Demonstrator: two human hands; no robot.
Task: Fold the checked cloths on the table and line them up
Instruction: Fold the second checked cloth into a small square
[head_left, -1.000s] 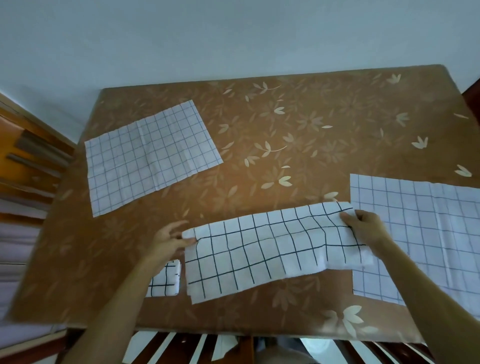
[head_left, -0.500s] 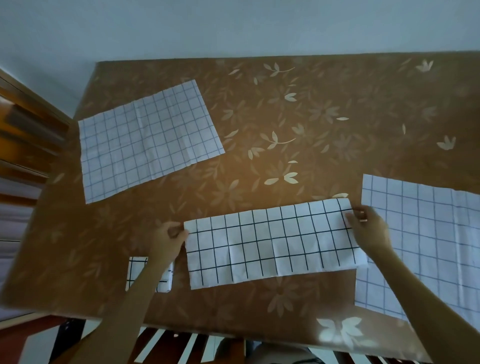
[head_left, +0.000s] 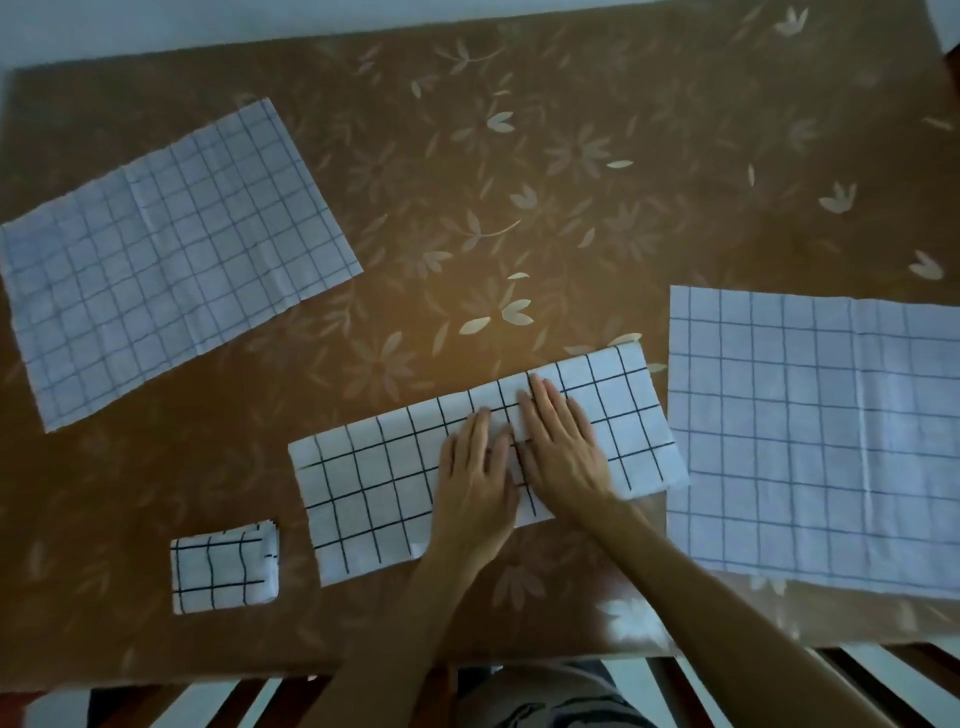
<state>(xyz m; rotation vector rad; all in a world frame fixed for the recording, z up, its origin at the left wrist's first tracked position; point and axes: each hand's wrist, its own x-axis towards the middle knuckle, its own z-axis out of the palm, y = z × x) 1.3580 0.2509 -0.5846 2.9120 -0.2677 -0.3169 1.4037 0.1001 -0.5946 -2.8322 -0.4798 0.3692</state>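
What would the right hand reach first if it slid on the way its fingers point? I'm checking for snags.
The right hand points away and slightly left along the half-folded checked cloth. It would cross that cloth's far edge, then bare table; the way looks free.

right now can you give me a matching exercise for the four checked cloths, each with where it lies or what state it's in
Column one:
1. small folded cloth
2. long strip cloth
3. far left cloth
4. right cloth

Column two:
a. spread flat, running off the right edge of view
b. both hands pressing flat on its middle
c. compact bundle near the front edge
d. spread flat, angled, faint grid

Pairs: 1-c, 2-b, 3-d, 4-a
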